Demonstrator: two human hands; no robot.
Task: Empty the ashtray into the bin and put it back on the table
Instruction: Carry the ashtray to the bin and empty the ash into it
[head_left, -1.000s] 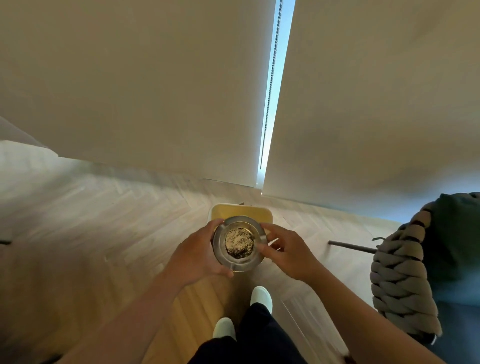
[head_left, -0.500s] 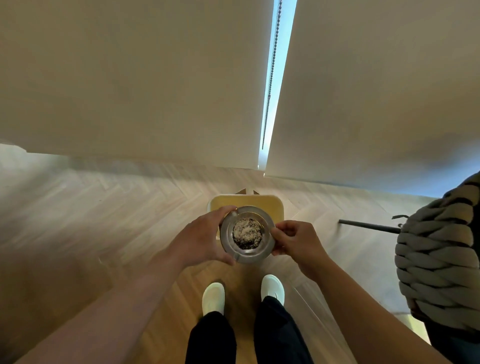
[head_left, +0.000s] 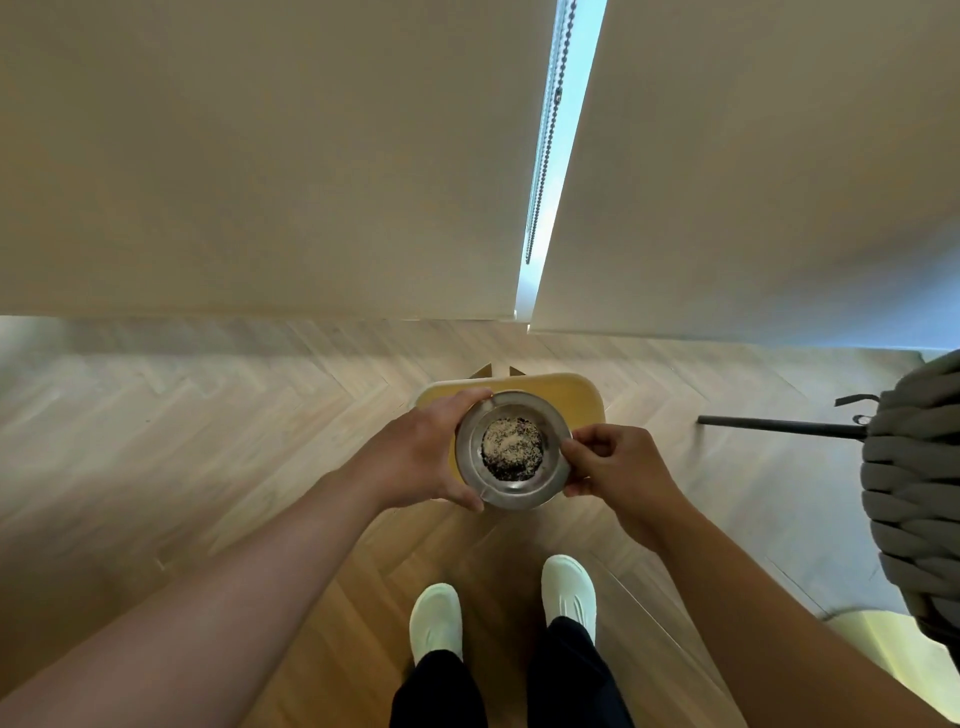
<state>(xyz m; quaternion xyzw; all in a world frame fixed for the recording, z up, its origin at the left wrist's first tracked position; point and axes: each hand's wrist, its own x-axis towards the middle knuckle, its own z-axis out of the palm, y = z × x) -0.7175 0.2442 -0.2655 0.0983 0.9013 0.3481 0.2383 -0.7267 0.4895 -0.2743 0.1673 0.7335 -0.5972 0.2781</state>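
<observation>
Closer now, yellow-lidded bin (head_left: 571, 397) on herringbone wood floor (head_left: 208, 415) beneath ashtray (head_left: 511, 449).

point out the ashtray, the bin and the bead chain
ashtray (head_left: 551, 470), head view, right side of its metal rim
bin (head_left: 566, 397), head view, bare yellow lid behind the ashtray
bead chain (head_left: 546, 130), head view, mid-length in the blind gap

ashtray (head_left: 513, 450) between my left hand (head_left: 415, 457) and right hand (head_left: 618, 467) | above bin (head_left: 571, 397) | my shoes (head_left: 435, 621) behind it on floor (head_left: 208, 415)
</observation>
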